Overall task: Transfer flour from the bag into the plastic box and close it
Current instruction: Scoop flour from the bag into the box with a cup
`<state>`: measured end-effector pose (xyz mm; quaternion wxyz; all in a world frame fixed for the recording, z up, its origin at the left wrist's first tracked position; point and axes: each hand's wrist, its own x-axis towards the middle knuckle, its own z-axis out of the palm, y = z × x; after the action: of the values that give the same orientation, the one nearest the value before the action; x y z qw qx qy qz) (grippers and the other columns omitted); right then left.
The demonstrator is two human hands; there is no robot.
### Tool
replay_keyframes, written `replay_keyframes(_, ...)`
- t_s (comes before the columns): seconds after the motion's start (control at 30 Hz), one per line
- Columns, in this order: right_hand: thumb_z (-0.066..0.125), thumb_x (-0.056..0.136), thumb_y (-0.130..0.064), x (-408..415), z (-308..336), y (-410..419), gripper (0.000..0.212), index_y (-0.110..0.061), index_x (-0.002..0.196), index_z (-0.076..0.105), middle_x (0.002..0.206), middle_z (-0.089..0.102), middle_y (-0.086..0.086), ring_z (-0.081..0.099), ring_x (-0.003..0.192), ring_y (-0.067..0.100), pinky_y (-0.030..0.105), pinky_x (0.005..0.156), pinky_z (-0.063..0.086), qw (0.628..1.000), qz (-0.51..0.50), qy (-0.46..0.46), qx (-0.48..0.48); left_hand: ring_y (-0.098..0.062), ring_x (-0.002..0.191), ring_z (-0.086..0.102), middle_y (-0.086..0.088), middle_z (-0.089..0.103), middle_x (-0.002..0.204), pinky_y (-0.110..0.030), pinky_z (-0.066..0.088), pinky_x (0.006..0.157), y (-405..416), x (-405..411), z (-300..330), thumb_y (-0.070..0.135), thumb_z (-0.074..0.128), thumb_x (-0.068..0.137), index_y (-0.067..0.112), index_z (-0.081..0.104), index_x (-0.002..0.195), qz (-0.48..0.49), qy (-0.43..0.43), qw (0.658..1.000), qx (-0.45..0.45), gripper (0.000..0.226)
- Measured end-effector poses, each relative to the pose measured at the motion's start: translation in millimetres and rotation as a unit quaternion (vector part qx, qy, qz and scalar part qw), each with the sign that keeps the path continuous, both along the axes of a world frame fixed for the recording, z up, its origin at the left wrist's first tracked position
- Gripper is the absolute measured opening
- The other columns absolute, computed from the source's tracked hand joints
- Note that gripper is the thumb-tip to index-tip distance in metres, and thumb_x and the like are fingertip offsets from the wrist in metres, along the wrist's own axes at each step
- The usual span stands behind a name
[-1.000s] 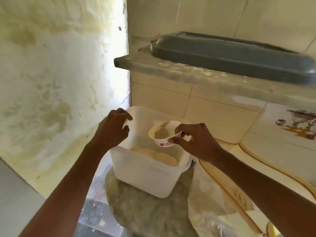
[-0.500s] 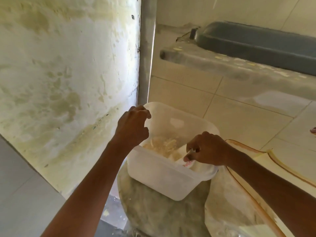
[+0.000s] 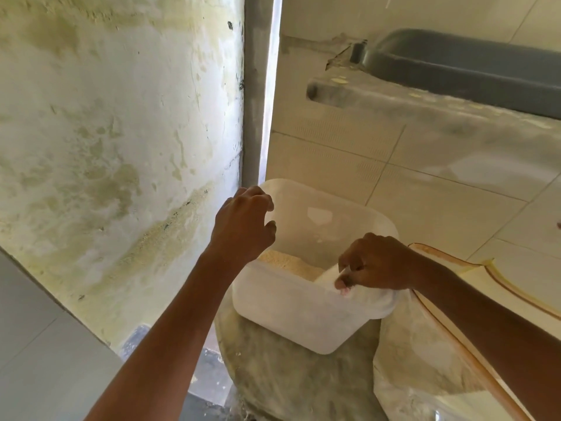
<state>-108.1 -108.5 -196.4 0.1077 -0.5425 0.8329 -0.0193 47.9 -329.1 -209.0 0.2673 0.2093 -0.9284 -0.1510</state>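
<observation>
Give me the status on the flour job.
Done: flour already lies in the plastic box. In hand: left hand grips the rim; right hand tips a cup inside. Left: more scooping perhaps, then closing; no lid on it yet.

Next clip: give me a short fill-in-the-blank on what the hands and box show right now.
1. The left hand grips the plastic box's ____.
2. The right hand holds a small ____ inside the box.
3. The box holds a pale heap of ____.
4. The box has no ____ on it.

Answers: rim; cup; flour; lid
</observation>
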Motion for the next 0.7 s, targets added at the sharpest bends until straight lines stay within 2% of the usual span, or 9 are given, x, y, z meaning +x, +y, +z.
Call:
replay_keyframes(0.03,0.070,0.082,-0.062,1,0,-1,0.034,-0.033,0.098,0.077,0.083,0.065,-0.020,0.063,0.079,0.006,0.028,0.073,0.050,1.000,0.012,0.014,0.013,-0.020,0.117,0.059,0.005,0.066,0.124,-0.032,0.043,0.092,0,0,0,0.022,0.075,0.088,0.016,0.073,0.115,0.000,0.000,1.000,-0.001,0.028)
replay_keyframes(0.1,0.071,0.083,-0.061,0,-1,-1,0.034,-0.030,0.098,0.077,0.088,0.069,-0.017,0.065,0.080,0.006,0.030,0.074,0.055,1.000,0.004,0.005,-0.018,-0.020,0.117,0.059,0.005,0.066,0.124,-0.033,0.044,0.093,1,0,1,0.023,0.075,0.088,0.015,0.073,0.115,0.000,-0.001,1.000,-0.004,0.028)
replay_keyframes(0.17,0.068,0.080,-0.068,-1,-2,3,0.042,-0.029,0.091,0.077,0.085,0.073,-0.015,0.067,0.077,0.005,0.036,0.072,0.059,0.995,0.010,-0.030,-0.096,-0.021,0.117,0.059,0.004,0.067,0.125,-0.034,0.045,0.093,1,0,2,0.023,0.075,0.089,0.015,0.072,0.116,-0.002,-0.002,1.000,-0.008,0.029)
replay_keyframes(0.27,0.063,0.080,-0.072,-1,1,15,0.054,-0.022,0.093,0.078,0.085,0.077,-0.009,0.069,0.074,0.004,0.033,0.067,0.059,0.971,0.027,-0.045,-0.232,-0.022,0.117,0.059,0.003,0.066,0.127,-0.035,0.045,0.091,4,1,6,0.028,0.072,0.091,0.016,0.071,0.121,-0.001,-0.025,0.999,-0.031,0.032)
replay_keyframes(0.4,0.074,0.084,-0.052,7,11,44,0.040,-0.015,0.096,0.077,0.089,0.076,-0.004,0.068,0.072,0.007,0.030,0.064,0.059,0.927,0.062,0.018,-0.368,-0.025,0.112,0.060,0.000,0.064,0.124,-0.036,0.048,0.081,19,-3,14,0.034,0.065,0.095,0.015,0.066,0.122,0.014,-0.064,0.995,-0.078,0.033)
replay_keyframes(0.57,0.076,0.085,-0.041,7,24,105,0.034,-0.008,0.091,0.076,0.086,0.074,-0.004,0.071,0.074,0.011,0.031,0.065,0.059,0.905,0.014,0.011,-0.424,-0.024,0.109,0.061,0.003,0.061,0.124,-0.038,0.053,0.075,67,-22,25,0.038,0.061,0.097,0.019,0.064,0.123,-0.045,-0.044,0.994,-0.084,0.033)
replay_keyframes(0.7,0.077,0.085,-0.035,3,30,163,0.030,-0.006,0.087,0.074,0.082,0.073,-0.001,0.072,0.071,0.017,0.037,0.061,0.058,0.895,-0.033,-0.003,-0.446,-0.021,0.118,0.056,0.005,0.055,0.132,-0.040,0.053,0.086,118,-46,30,0.041,0.057,0.099,0.022,0.057,0.133,-0.132,-0.046,0.988,-0.065,0.039)
